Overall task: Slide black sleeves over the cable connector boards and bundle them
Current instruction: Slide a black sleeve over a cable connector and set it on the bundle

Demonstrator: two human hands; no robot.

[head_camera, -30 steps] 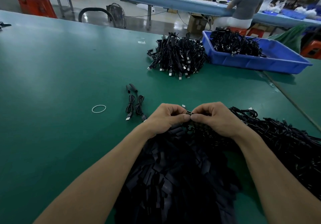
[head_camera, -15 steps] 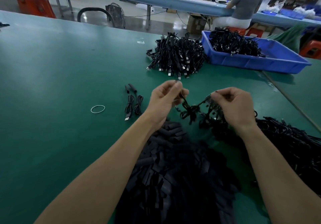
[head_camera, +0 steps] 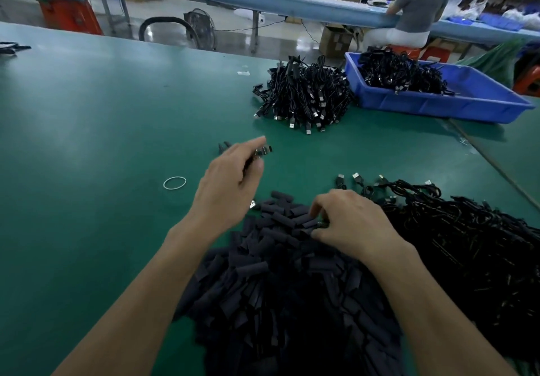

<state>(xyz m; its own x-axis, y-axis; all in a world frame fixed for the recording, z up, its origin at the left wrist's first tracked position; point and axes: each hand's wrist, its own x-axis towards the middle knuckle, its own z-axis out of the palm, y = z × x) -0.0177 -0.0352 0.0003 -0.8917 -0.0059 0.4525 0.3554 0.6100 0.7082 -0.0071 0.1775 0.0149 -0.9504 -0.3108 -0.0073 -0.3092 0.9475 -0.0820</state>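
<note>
**Cable in my left, right down among the sleeves**

My left hand (head_camera: 230, 183) pinches a cable (head_camera: 264, 150) between thumb and fingers, with its metal plug poking out over the green table (head_camera: 87, 142). My right hand (head_camera: 350, 223) sits on the pile of black sleeves (head_camera: 277, 288), fingers curled down into it. I cannot tell whether they have closed on one. The heap of loose cables (head_camera: 467, 244) lies just to its right

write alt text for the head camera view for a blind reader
A person's left hand holds a cable, its metal plug showing, above a green table, while the right hand digs into a heap of black sleeves. More cables lie to the right; a cable pile and blue tray sit beyond.
</note>
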